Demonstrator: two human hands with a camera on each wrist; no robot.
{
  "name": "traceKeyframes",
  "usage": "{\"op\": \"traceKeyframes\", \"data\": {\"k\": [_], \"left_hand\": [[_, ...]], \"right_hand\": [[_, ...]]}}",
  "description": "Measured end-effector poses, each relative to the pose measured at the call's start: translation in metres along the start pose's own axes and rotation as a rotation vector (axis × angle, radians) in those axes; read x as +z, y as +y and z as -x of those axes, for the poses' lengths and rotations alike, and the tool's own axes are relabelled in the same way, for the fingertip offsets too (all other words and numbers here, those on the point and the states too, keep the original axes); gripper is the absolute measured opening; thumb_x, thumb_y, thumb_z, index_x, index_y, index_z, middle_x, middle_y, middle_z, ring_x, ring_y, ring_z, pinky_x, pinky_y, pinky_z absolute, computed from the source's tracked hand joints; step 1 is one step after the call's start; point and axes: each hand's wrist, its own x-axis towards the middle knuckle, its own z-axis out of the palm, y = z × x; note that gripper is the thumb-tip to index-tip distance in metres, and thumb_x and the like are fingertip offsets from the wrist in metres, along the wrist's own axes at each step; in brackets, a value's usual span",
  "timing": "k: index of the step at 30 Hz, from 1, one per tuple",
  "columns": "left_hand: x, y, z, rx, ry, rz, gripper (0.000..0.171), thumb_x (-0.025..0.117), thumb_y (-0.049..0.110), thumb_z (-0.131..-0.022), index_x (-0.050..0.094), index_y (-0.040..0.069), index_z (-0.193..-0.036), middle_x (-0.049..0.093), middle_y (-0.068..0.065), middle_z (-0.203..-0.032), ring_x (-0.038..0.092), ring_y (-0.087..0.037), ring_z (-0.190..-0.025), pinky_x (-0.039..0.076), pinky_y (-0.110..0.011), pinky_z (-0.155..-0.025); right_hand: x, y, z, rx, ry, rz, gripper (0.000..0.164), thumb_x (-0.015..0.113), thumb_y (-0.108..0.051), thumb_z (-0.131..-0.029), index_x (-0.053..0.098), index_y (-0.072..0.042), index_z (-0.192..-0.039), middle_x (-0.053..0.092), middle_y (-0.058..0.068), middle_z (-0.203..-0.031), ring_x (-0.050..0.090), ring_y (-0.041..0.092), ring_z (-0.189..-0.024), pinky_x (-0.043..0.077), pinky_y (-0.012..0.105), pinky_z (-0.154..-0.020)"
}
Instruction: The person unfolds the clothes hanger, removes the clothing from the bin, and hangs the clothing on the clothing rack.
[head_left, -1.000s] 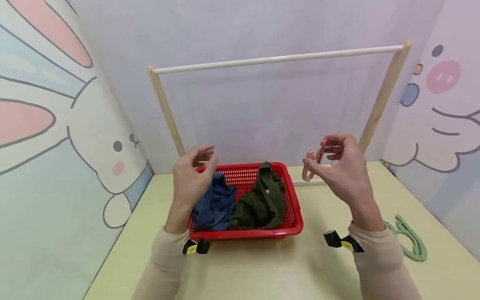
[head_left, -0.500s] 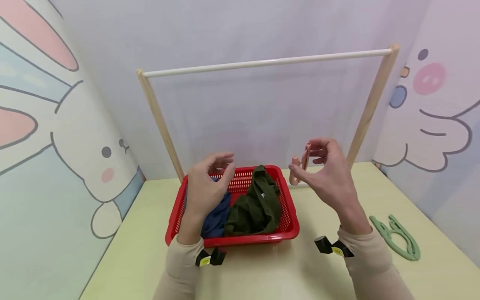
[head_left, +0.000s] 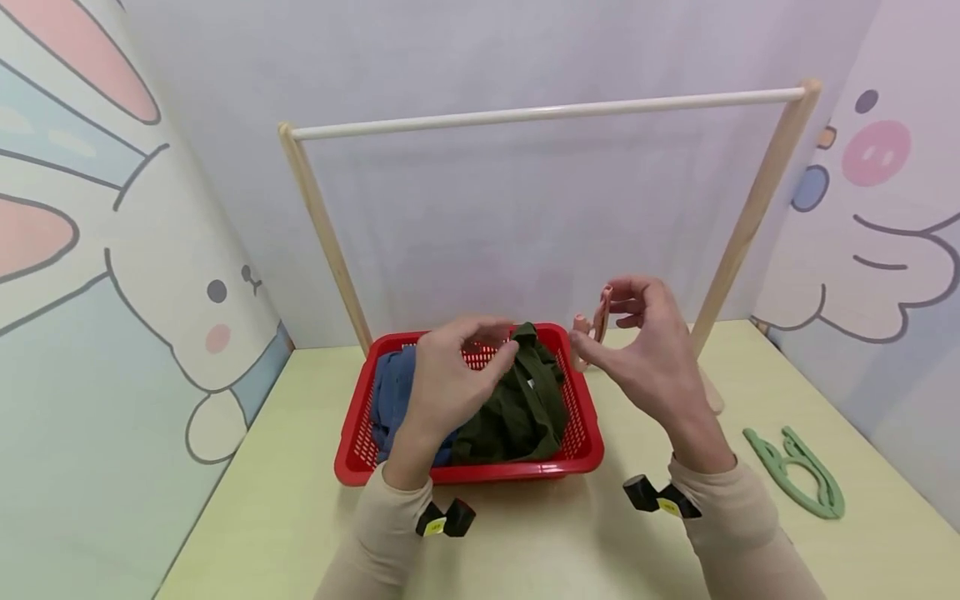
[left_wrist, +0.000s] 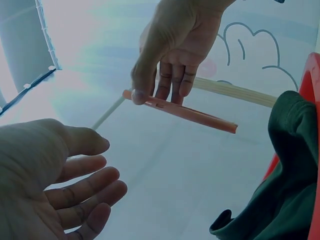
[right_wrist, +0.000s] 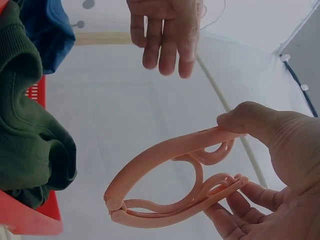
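Observation:
My right hand [head_left: 652, 367] pinches a pink folding clothes hanger [right_wrist: 150, 157] between thumb and fingers. The hanger is folded at its hinge, its two arms spread a little apart in the right wrist view. My left hand [head_left: 453, 379] hovers over the red basket with fingers loosely bent, holding nothing and apart from the hanger. Inside the red plastic basket [head_left: 517, 473] lie a crumpled dark green garment [head_left: 525, 417] and a blue garment [head_left: 393, 387]. The left hand hides part of both garments in the head view.
Behind the basket stands a rack with a white top bar [head_left: 547, 112] and wooden posts [head_left: 753, 217]. A green folding hanger [head_left: 831, 492] lies on the table [head_left: 247, 500] at right. Walls with cartoon drawings close in both sides.
My left hand has moved right across the basket, toward the right hand. The right hand, still holding the pink hanger, has shifted slightly left.

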Motion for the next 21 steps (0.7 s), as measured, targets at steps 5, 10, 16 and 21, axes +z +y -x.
{"op": "traceKeyframes", "data": {"k": [5,10,16,21], "left_hand": [[0.012,0.007,0.002,-0.003,-0.048,-0.032,0.027,0.086,0.016,-0.099,0.083,0.008,-0.125,0.082,-0.006,-0.108,0.076,-0.019,-0.095,0.066,-0.037,-0.083],[0.024,0.012,0.006,-0.028,-0.088,-0.059,0.026,0.087,0.017,-0.098,0.083,0.007,-0.123,0.081,-0.005,-0.104,0.072,-0.016,-0.090,0.064,-0.031,-0.080],[0.032,0.014,0.007,-0.027,-0.098,-0.056,0.027,0.090,0.019,-0.097,0.084,0.008,-0.121,0.079,-0.005,-0.099,0.070,-0.014,-0.087,0.064,-0.027,-0.080],[0.035,0.014,0.007,-0.016,-0.084,-0.083,0.029,0.092,0.020,-0.095,0.085,0.010,-0.121,0.080,-0.003,-0.099,0.070,-0.014,-0.086,0.061,-0.025,-0.076]], "right_hand": [[0.004,-0.001,0.001,-0.024,0.011,-0.011,0.067,0.093,-0.016,-0.090,0.054,0.001,-0.142,0.062,0.011,-0.131,0.065,0.029,-0.117,0.050,0.021,-0.098],[0.007,-0.004,0.003,-0.035,0.008,-0.032,0.067,0.094,-0.016,-0.089,0.055,0.000,-0.141,0.062,0.010,-0.131,0.066,0.026,-0.117,0.050,0.021,-0.098],[0.012,-0.008,0.005,-0.064,0.004,-0.069,0.067,0.096,-0.011,-0.087,0.056,0.002,-0.140,0.063,0.012,-0.131,0.066,0.029,-0.117,0.050,0.024,-0.098],[0.017,-0.011,0.006,-0.081,-0.012,-0.088,0.067,0.097,-0.011,-0.086,0.057,0.002,-0.138,0.064,0.012,-0.130,0.066,0.028,-0.116,0.051,0.023,-0.098]]}}
